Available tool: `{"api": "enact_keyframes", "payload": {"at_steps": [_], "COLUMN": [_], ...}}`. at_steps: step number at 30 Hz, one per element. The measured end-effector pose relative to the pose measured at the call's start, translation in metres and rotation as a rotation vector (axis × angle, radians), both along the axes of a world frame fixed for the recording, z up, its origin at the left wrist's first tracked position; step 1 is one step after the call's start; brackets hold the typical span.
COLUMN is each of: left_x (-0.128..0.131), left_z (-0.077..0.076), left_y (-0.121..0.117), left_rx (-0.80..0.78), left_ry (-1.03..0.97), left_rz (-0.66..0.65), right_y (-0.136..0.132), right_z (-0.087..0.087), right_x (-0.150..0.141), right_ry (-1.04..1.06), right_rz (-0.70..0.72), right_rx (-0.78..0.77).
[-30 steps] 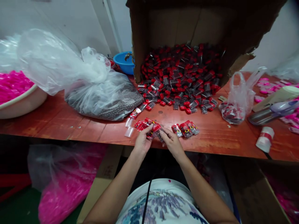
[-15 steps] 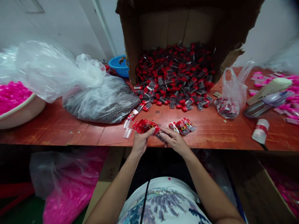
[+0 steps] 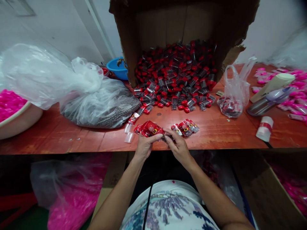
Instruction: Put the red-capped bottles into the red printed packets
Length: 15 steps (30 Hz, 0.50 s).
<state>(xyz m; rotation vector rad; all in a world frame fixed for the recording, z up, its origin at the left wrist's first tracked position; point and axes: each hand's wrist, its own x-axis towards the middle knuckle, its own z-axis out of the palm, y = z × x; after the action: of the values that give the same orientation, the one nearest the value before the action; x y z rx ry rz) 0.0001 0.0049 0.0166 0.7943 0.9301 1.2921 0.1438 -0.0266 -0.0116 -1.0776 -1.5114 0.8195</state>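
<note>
Over the table's front edge, my left hand (image 3: 145, 145) grips a red printed plastic wrapper (image 3: 151, 128), thumb on top. My right hand (image 3: 178, 146) pinches the right end of that wrapper. What lies between the right fingertips is small, dark and mostly hidden. More red wrappers (image 3: 137, 129) poke out on the left of the grip. To the right of my hands lies a small group of red-and-black printed packs (image 3: 186, 127). Short clear plastic tubes (image 3: 129, 137) lie on the left, below a few red-capped containers (image 3: 134, 117).
A torn cardboard box (image 3: 122, 48) lies on its side, spilling small red-capped clear containers (image 3: 175, 80). A tied bag of dark beads (image 3: 103, 107) and a blue bowl (image 3: 117, 68) are left. Rightward stand a small plastic bag (image 3: 231, 105), a bottle (image 3: 268, 102) and a white roll (image 3: 264, 128).
The camera view has shifted slightly. My right fingers have closed in at the wrapper's end, and the dark piece seen there before is now largely covered. The wrapper faces up more flatly.
</note>
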Motion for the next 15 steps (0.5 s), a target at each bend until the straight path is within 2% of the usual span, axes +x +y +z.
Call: {"api": "enact_keyframes", "payload": {"at_steps": [3,8,15], "left_x": [0.0017,0.0075,0.0043], "left_z": [0.0022,0.0024,0.0076], "left_y": [-0.0001,-0.0001,-0.0011], "left_rx": [-0.005,0.026,-0.004], "left_ry": [0.0,0.074,0.036], "left_rz": [-0.005,0.049,-0.093], "right_y": [-0.0029,-0.0068,-0.0081], "right_z": [-0.0021,-0.0011,-0.0001], "right_x": [-0.0016,-0.0019,0.0001], "right_ry": [0.063,-0.041,0.199], "right_rz": [-0.013,-0.014,-0.039], "right_rx": [-0.019,0.056,-0.188]}}
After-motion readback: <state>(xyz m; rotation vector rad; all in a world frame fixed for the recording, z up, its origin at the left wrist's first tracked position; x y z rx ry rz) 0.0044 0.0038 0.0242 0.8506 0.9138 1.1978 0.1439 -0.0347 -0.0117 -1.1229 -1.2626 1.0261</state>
